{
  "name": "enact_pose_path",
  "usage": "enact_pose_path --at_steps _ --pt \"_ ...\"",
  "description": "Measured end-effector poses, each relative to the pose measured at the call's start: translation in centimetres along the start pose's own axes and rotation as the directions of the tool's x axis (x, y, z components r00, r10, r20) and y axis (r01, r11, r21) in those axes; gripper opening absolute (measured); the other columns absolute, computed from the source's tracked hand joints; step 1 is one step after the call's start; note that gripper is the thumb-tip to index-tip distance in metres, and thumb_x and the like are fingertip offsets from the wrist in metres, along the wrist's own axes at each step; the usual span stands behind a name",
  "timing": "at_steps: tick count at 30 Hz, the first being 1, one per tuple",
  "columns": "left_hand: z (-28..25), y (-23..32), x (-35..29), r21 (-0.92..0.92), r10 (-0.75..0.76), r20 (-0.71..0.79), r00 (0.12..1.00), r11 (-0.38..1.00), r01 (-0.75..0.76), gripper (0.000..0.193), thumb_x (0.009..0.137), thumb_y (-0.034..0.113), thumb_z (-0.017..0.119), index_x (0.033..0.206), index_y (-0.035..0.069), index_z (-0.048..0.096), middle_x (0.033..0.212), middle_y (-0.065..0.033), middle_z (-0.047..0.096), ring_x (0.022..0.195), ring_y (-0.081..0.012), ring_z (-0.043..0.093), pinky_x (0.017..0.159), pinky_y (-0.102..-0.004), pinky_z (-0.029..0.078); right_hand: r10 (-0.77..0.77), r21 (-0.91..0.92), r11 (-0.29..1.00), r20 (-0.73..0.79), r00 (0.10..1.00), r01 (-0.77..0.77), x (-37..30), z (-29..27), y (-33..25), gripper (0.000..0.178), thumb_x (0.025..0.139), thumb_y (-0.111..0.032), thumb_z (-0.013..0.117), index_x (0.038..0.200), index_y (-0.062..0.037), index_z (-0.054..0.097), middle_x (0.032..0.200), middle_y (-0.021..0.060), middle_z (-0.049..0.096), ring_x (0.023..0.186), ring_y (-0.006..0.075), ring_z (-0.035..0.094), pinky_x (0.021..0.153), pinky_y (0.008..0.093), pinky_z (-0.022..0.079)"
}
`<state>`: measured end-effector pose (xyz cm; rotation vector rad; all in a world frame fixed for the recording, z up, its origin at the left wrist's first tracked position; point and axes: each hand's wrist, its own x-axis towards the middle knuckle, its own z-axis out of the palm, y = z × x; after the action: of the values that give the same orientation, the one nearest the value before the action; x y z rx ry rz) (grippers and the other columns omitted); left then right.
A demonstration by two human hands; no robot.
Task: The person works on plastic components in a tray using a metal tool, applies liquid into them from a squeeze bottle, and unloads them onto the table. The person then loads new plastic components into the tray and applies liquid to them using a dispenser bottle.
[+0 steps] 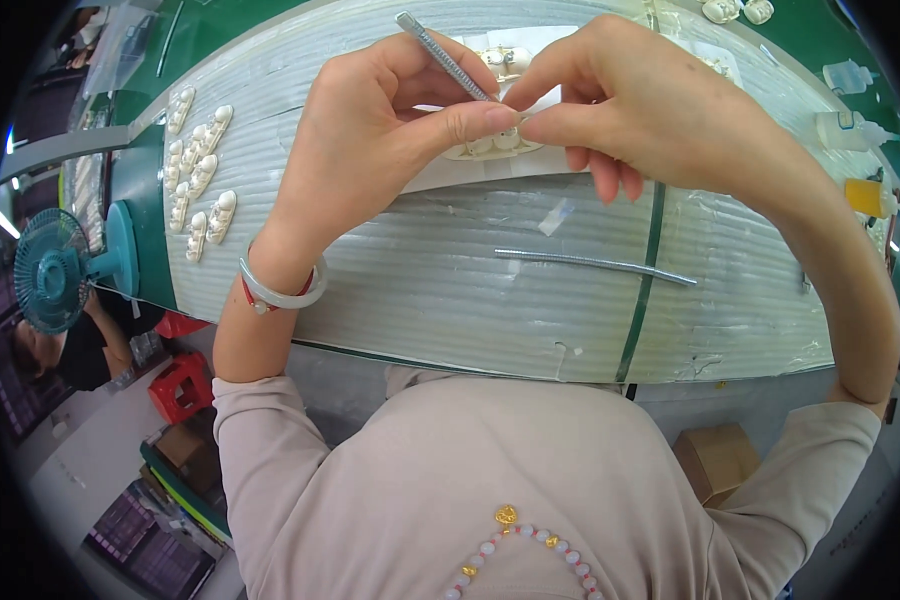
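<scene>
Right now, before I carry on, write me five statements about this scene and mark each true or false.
1. The left hand holds a metal stick. True.
2. The fan stands to the person's right. False: the fan is on the left.
3. Another metal stick lies untouched on the table. True.
4. A white bracelet circles the right wrist. False: the white bracelet is on the left wrist.
5. Several white pieces lie loose at the table's left. True.

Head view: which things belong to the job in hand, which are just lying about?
Likely in the job: ribbed silver rod in the left hand; white parts by the right hand; white sheet.

Apparently just about: second rod, untouched; fan; red stool; cardboard box.
</scene>
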<state>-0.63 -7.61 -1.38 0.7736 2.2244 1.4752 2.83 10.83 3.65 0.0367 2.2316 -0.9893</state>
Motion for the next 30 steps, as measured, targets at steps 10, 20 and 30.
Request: enact_pose_path --at_steps 10,20,30 --pt "0.8 -0.2 -0.1 0.139 0.193 -0.03 0.981 0.972 -0.187 0.017 0.076 0.007 0.071 0.088 -0.001 0.063 0.078 -0.0079 0.068 0.077 -0.0157 0.068 0.069 -0.0257 0.056 -0.151 0.185 0.969 -0.074 0.986 0.163 0.8 0.8 2.1 0.02 0.085 -0.014 0.056 0.091 0.0019 0.066 0.058 0.0027 0.055 0.044 0.0072 0.054 0.04 0.0192 0.043" --pt "1.6 0.6 -0.4 0.369 0.294 -0.061 0.954 0.894 -0.252 0.014 0.074 -0.002 0.069 0.085 0.0 0.062 0.081 -0.0037 0.066 0.075 -0.0126 0.066 0.07 -0.0228 0.055 0.075 0.143 0.985 0.14 0.987 -0.095 1.0 -0.9 -0.3 0.021 0.091 -0.011 0.05 0.096 0.005 0.063 0.066 0.006 0.061 0.055 0.0098 0.059 0.053 0.0216 0.05" --pt "-2.5 0.9 -2.1 0.051 0.008 -0.092 0.996 0.999 -0.003 0.019 0.08 0.008 0.068 0.095 -0.003 0.063 0.082 -0.0069 0.066 0.077 -0.0123 0.065 0.069 -0.0236 0.054 -0.142 0.082 0.985 -0.14 0.98 0.154 1.6 1.2 1.9 0.019 0.079 -0.012 0.055 0.088 0.0025 0.065 0.06 0.0036 0.056 0.044 0.0074 0.054 0.039 0.0192 0.043"
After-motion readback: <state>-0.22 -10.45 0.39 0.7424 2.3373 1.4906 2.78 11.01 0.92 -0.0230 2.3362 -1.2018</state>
